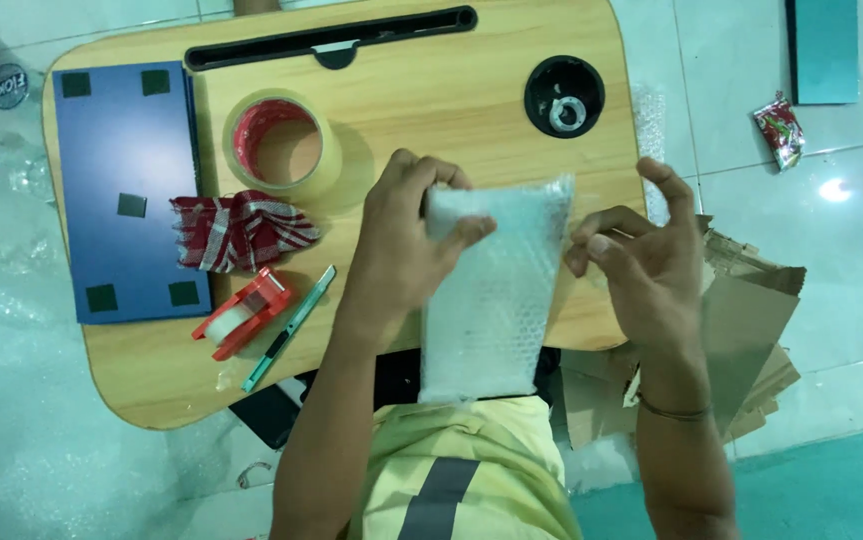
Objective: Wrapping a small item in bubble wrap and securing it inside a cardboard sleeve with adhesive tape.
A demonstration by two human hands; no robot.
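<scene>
Blue panel (pixel 126 190): flat, matte, rectangular, at the far-left end of the lap desk, with small dark square pads on its face.
Checked cloth (pixel 241 230): soft woven red-and-white fabric, crumpled, overlapping the panel's right edge.
Tape roll (pixel 281 143): wide ring of glossy clear tape on a red core, lying flat just beyond the cloth.
Tape dispenser (pixel 243 312): small red plastic body with a white roll, near the cloth on the near side.
Utility knife (pixel 289 328): slim teal handle, lying diagonally right beside the dispenser.
Lap desk (pixel 471 100): light wood-grain top with rounded corners, a long black slot along its far edge and a round black cup hole at far right.
Left hand (pixel 411 235): fingers curled shut around the far-left corner of the package, thumb pressed on its front face.
Bubble-wrapped package (pixel 491 290): upright oblong, translucent white, bumpy plastic skin; it stands centre, between the two hands, its near end by the yellow shirt (pixel 461 460).
Right hand (pixel 641 250): loosely spread, fingers bent, just beside the package's right edge; whether the fingertips touch the wrap or pinch anything cannot be told.
Cardboard (pixel 751 320): brown, flattened, creased pieces on the pale tiled floor (pixel 831 250), near right of the desk.
Snack wrapper (pixel 779 130): small, shiny, red, crumpled, far right on the tiles.
</scene>
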